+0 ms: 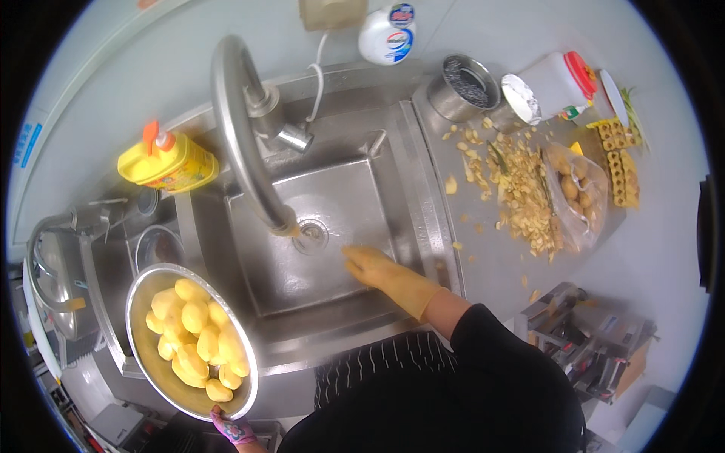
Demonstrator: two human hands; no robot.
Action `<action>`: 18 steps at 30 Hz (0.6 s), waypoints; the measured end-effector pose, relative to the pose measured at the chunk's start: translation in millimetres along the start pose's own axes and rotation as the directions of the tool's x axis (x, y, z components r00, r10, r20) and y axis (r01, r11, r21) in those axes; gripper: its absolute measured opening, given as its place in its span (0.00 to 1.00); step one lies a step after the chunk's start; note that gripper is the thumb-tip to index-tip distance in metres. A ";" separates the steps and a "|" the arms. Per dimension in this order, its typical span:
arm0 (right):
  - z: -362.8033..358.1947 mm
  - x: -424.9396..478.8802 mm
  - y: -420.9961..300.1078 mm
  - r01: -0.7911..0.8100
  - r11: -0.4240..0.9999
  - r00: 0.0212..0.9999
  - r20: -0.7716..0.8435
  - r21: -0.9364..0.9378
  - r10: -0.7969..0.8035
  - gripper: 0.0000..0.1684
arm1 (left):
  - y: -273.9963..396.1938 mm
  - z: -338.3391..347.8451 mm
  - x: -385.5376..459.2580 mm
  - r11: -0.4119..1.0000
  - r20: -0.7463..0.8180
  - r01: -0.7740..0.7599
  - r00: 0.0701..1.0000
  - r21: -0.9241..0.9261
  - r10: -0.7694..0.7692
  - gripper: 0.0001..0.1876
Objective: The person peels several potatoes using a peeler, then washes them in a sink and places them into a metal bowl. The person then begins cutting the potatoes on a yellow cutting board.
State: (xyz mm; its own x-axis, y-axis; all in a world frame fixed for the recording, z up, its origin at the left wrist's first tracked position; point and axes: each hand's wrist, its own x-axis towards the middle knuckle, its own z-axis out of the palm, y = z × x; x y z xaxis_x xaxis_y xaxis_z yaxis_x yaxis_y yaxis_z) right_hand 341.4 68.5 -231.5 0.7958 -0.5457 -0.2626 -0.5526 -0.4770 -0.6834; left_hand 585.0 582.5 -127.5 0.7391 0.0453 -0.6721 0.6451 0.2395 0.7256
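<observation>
My left hand (233, 429), in a pink flower-patterned glove, grips the near rim of a round steel bowl (133, 340). Several peeled potatoes (195, 317) lie in the bowl, which is tilted over the left side of the sink. My right hand (371, 267) wears a yellow rubber glove and holds nothing. It reaches into the steel sink (317, 294), its fingers pointing at the drain (311, 235). Above the drain is the outlet of a curved steel faucet (238, 124). The sink floor looks wet.
Right of the sink, peelings (524, 198) cover part of the steel counter (476, 243), beside a plastic bag of unpeeled potatoes (578, 192). Behind stand a steel pot (461, 90) and a red-lidded jar (555, 79). A yellow detergent jug (175, 164) sits at the back left.
</observation>
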 end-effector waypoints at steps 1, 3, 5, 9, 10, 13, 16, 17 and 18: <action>-14.2 -3.7 -6.0 0.004 1.000 0.998 -0.062 0.011 -0.003 0.29 | 1.8 9.6 -0.2 1.000 0.009 0.001 1.000 0.019 -0.001 0.18; -51.9 -4.6 -18.9 0.026 0.999 0.984 -0.177 0.029 -0.020 0.26 | 3.3 20.3 -4.5 1.000 0.002 0.021 1.000 0.022 -0.021 0.20; -128.4 10.3 -41.1 0.096 0.990 0.897 -0.440 0.104 -0.041 0.25 | -2.6 10.0 -3.6 0.999 -0.019 -0.031 0.999 0.040 0.032 0.25; -291.4 55.5 -38.1 0.105 0.965 0.475 -0.841 -0.239 -0.260 0.20 | -9.0 -34.5 11.4 0.800 0.251 -0.389 0.919 0.456 0.304 0.17; -331.5 70.8 -14.7 0.043 0.932 0.352 -0.868 -0.359 -0.350 0.18 | -7.7 -13.4 4.5 0.921 0.186 -0.271 0.956 0.280 0.225 0.18; -393.4 97.0 23.4 -0.372 0.855 0.592 -0.802 -0.362 -0.082 0.21 | 12.7 44.5 -33.4 0.999 0.086 0.015 0.996 0.035 -0.018 0.24; -434.4 125.5 106.5 -0.575 0.566 0.760 -0.641 -0.591 0.104 0.21 | 6.8 14.2 -4.8 0.960 0.076 -0.128 0.991 0.247 0.112 0.19; -428.8 131.1 99.9 -0.623 0.508 0.745 -0.650 -0.595 0.153 0.20 | 7.6 21.6 -7.8 0.997 0.028 -0.038 0.999 0.065 0.036 0.17; -428.1 138.0 80.2 -0.646 0.496 0.741 -0.633 -0.580 0.226 0.20 | 5.3 7.8 -7.4 0.993 0.008 -0.090 0.996 0.076 0.089 0.15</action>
State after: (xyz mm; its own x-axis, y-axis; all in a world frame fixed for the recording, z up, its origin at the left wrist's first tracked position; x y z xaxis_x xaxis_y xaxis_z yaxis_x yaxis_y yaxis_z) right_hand 300.8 -340.0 -30.9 0.3083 -0.9477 0.0822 -0.9320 -0.2836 0.2258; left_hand 584.4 575.9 -117.5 0.7952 0.0587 -0.6035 0.5892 0.1602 0.7919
